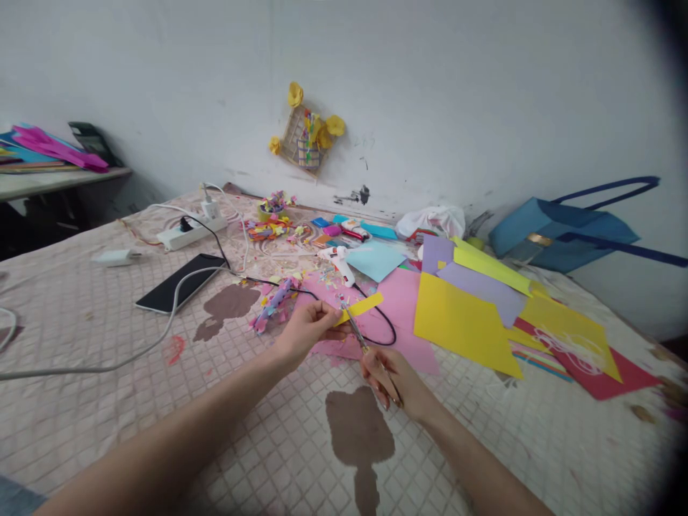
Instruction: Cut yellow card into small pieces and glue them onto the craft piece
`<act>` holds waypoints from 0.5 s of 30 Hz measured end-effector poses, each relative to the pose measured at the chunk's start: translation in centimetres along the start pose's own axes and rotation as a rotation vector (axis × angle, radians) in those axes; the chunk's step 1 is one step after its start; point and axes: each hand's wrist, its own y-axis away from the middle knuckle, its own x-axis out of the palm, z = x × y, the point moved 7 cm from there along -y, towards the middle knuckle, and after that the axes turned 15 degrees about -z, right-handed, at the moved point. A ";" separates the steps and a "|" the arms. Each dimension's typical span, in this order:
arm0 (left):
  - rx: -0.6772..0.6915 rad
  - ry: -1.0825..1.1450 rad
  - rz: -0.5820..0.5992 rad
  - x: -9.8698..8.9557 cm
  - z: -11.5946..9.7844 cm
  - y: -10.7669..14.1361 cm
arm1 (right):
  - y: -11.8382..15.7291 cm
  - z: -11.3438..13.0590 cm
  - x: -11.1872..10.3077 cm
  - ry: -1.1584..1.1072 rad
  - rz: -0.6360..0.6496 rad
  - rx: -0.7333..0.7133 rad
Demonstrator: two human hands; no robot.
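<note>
A narrow yellow paper strip is pinched at its left end by my left hand. My right hand is closed round the handles of metal scissors, whose blades reach up to the strip just right of my left fingertips. Beneath both hands lie pink paper sheets. Beyond them a white glue gun rests on the table, its black cord looping to the right of the strip. A purple and pink paper piece lies left of my left hand.
Yellow sheets, purple sheets and red paper spread to the right. A blue bag stands at the back right. On the left lie a black phone, a white power strip and cables. Paper scraps fill a small bowl.
</note>
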 end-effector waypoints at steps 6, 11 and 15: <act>0.001 -0.002 0.000 0.0 0.1 -0.1 | -0.1 -0.1 0.0 -0.006 0.002 -0.008; 0.000 -0.004 -0.001 0.0 0.1 -0.1 | -0.2 -0.3 0.0 0.000 -0.003 -0.001; -0.001 -0.002 0.006 0.0 0.1 -0.2 | -0.1 -0.1 0.0 0.006 0.002 -0.019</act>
